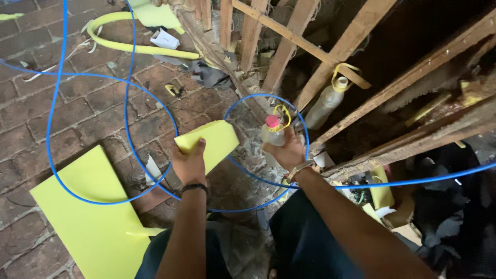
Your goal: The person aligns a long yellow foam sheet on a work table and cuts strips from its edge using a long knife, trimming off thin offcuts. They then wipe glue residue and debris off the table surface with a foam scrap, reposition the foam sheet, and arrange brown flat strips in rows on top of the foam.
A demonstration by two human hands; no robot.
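My left hand [189,164] grips a small piece of yellow foam sheet [214,139] by its near edge, holding it above the brick floor. My right hand [287,151] is wrapped around a clear plastic bottle [272,135] with a pink cap and a yellow strap loop at its neck. A blue cable [124,111] loops in wide coils around both hands. A second clear bottle [324,106] with a yellow strap leans among wooden beams [347,44] just beyond my right hand.
A large yellow foam sheet [88,217] lies on the brick floor [77,98] at lower left. A curled yellow foam strip [134,46] and scraps lie at the top. Broken wooden framing and debris fill the right side, with dark cloth [444,206] at lower right.
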